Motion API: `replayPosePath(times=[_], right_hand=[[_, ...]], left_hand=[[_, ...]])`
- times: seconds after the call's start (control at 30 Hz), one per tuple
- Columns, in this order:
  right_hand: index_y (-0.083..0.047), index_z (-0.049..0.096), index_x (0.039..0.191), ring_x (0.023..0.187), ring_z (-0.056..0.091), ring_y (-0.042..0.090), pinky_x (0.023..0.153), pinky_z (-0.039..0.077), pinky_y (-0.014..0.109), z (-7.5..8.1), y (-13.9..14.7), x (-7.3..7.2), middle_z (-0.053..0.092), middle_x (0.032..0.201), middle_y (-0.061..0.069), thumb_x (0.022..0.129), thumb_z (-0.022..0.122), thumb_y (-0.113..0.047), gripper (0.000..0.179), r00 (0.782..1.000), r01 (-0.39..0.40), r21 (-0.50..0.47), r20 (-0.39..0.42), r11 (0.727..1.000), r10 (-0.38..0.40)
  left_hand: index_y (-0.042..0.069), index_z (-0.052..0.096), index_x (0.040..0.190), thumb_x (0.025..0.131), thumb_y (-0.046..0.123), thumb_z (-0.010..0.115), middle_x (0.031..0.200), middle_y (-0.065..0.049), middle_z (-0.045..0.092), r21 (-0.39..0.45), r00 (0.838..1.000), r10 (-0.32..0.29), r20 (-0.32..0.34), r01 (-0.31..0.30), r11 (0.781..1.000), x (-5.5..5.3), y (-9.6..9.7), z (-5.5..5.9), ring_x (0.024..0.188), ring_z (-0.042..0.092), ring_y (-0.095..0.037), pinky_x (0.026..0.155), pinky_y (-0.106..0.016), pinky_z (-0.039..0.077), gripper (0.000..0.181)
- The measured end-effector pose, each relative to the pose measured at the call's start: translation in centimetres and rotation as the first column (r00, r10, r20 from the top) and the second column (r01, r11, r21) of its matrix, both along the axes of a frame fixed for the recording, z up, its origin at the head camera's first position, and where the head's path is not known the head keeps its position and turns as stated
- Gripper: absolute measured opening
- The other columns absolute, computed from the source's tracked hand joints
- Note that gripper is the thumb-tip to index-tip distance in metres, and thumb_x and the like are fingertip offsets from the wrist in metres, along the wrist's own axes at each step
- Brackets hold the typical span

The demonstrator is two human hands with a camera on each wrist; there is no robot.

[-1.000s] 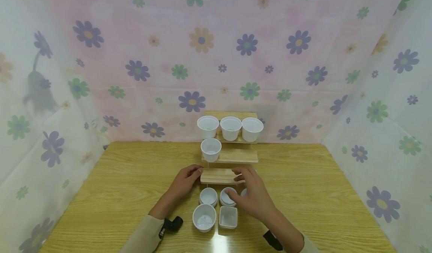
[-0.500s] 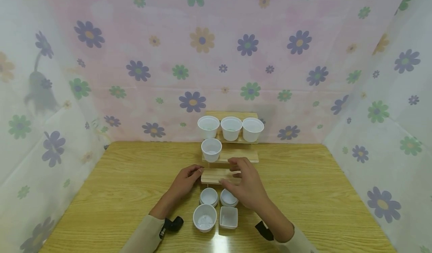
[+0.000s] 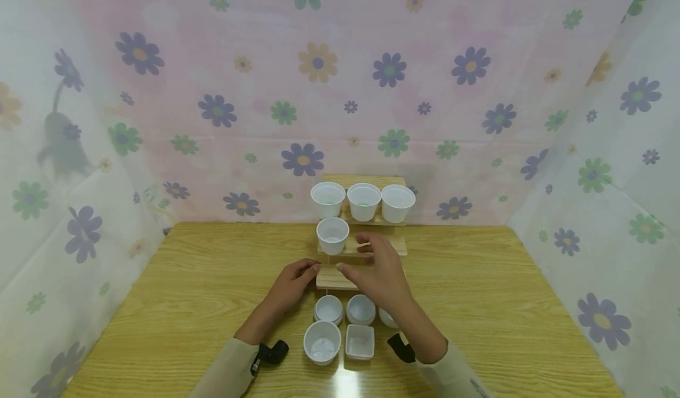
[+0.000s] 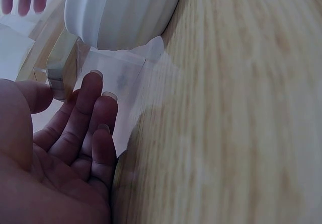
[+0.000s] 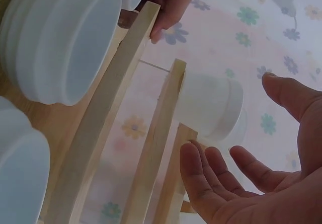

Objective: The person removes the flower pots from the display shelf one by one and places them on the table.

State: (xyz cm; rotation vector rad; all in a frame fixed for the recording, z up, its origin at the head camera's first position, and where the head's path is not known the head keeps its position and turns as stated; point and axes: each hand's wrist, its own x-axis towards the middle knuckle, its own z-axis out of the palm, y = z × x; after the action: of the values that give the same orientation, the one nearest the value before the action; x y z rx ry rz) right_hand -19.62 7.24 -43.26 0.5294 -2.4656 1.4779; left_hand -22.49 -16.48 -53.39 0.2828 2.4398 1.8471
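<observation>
My left hand (image 3: 292,283) pinches the left end of the lowest board of a stepped wooden stand (image 3: 333,277). In the left wrist view, the thumb lies on one side of the board end (image 4: 63,73) and the fingers on the other. Over the stand's right half hovers my right hand (image 3: 385,274), empty, thumb and fingers spread apart. Its fingertips are right of a white plastic cup (image 3: 333,238) on the middle board. The right wrist view has this cup (image 5: 209,103) beyond the board edges, with the right hand (image 5: 261,189) below it, palm showing.
Three white cups (image 3: 363,204) line the top board. In front of the stand are round white containers (image 3: 329,309), one partly behind the right forearm, a larger round cup (image 3: 321,343) and a square white dish (image 3: 359,343). A flowered cloth (image 3: 265,91) hangs behind the wooden table (image 3: 223,256).
My right hand has moved forward and a little left, from over the lowest board toward the middle board. The left hand has stayed at the board's end.
</observation>
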Motion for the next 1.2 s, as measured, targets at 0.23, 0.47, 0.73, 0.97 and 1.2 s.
replayPosePath(times=[0.23,0.47,0.73,0.97,1.2], right_hand=[[-0.005,0.060,0.137,0.117,0.068,0.032,0.094,0.059,0.044,0.1,-0.6,-1.0,0.062,0.135,0.011,0.083,0.095,-0.017,0.066,0.999,0.031,-0.002,-0.033,1.000,-0.032],[-0.006,0.058,0.142,0.118,0.066,0.032,0.094,0.059,0.045,-0.1,-1.3,-1.9,0.060,0.136,0.009,0.081,0.096,-0.017,0.073,0.996,0.007,-0.001,-0.085,1.000,-0.007],[-0.004,0.059,0.141,0.117,0.065,0.032,0.096,0.058,0.045,-0.4,-1.9,-2.9,0.059,0.133,0.013,0.081,0.096,-0.016,0.072,0.995,0.014,0.011,-0.095,1.000,-0.013],[-0.004,0.059,0.140,0.116,0.065,0.032,0.095,0.058,0.047,-0.7,-2.1,-3.4,0.060,0.130,0.013,0.081,0.096,-0.016,0.071,0.994,0.004,0.002,-0.111,1.000,-0.003],[-0.003,0.057,0.143,0.114,0.068,0.032,0.093,0.059,0.050,-1.1,-2.3,-3.8,0.064,0.128,0.014,0.082,0.095,-0.012,0.072,0.996,-0.034,-0.055,-0.088,0.998,0.029]], left_hand=[[-0.001,0.071,0.130,0.112,0.027,0.057,0.105,-0.007,0.075,-0.004,1.000,0.018,-0.011,-0.018,1.000,0.0,0.1,-0.1,0.089,0.066,-0.018,0.086,-0.039,0.055,0.035],[0.001,0.072,0.128,0.111,0.027,0.059,0.104,-0.006,0.075,-0.009,0.999,0.031,-0.008,-0.031,0.999,-0.1,0.1,-0.2,0.090,0.066,-0.017,0.087,-0.039,0.055,0.033],[-0.002,0.071,0.127,0.112,0.021,0.056,0.097,-0.007,0.072,-0.045,0.999,0.036,-0.025,-0.037,0.998,-0.1,0.2,-0.3,0.086,0.065,-0.020,0.084,-0.039,0.055,0.031],[0.001,0.072,0.126,0.112,0.028,0.058,0.091,-0.004,0.070,-0.041,1.000,0.009,-0.027,-0.010,0.999,-0.2,0.0,-0.2,0.084,0.065,-0.018,0.082,-0.035,0.054,0.033],[0.003,0.073,0.125,0.112,0.028,0.058,0.092,-0.004,0.070,-0.041,1.000,0.012,-0.025,-0.013,0.999,-0.2,-0.1,-0.3,0.084,0.065,-0.017,0.082,-0.033,0.054,0.032]])
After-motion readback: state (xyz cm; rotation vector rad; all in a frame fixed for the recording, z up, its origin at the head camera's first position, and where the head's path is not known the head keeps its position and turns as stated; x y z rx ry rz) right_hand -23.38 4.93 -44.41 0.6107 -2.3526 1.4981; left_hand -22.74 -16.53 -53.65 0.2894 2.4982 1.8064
